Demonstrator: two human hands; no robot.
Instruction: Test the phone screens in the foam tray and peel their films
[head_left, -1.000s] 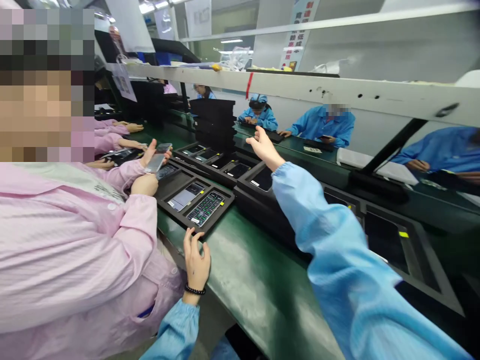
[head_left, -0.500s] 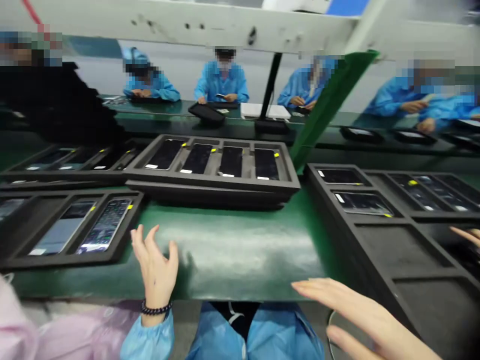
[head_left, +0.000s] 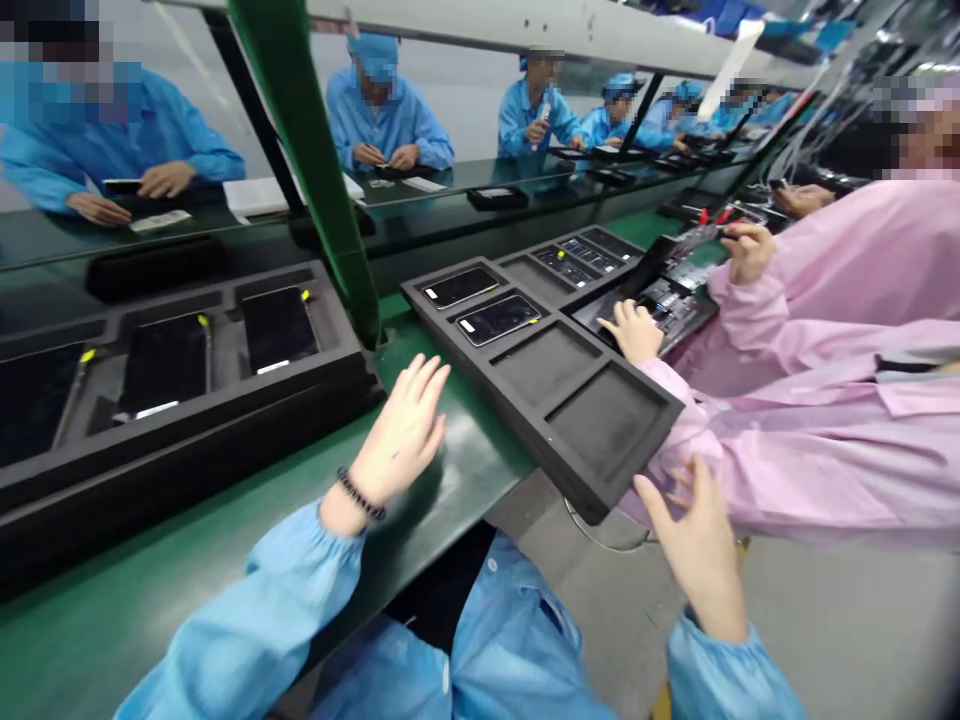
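Note:
My left hand [head_left: 397, 435], a dark beaded bracelet at its wrist, hovers over the green bench [head_left: 480, 440] with its fingers stretched out and nothing in them. At the near right corner of a black foam tray [head_left: 577, 480] is my right hand [head_left: 697, 540], thumb and fingers apart, holding nothing; whether it touches the tray I cannot tell. That tray sticks out past the bench edge. Two smartphones, an upper one [head_left: 461, 288] and a lower one [head_left: 499, 320], lie in its left slots, several more at its far end. Two near slots are bare.
Stacked foam trays with phones [head_left: 166, 365] stand on the left. A green post [head_left: 307, 150] rises between the trays. Close on the right, a person in pink sleeves has a hand [head_left: 637, 330] over the tray's far side. Several people in blue sit across the bench.
The view has swung to the right, bringing the right-hand tray to the middle. My right hand has come up near that tray's corner. My left hand has moved along the bench towards it.

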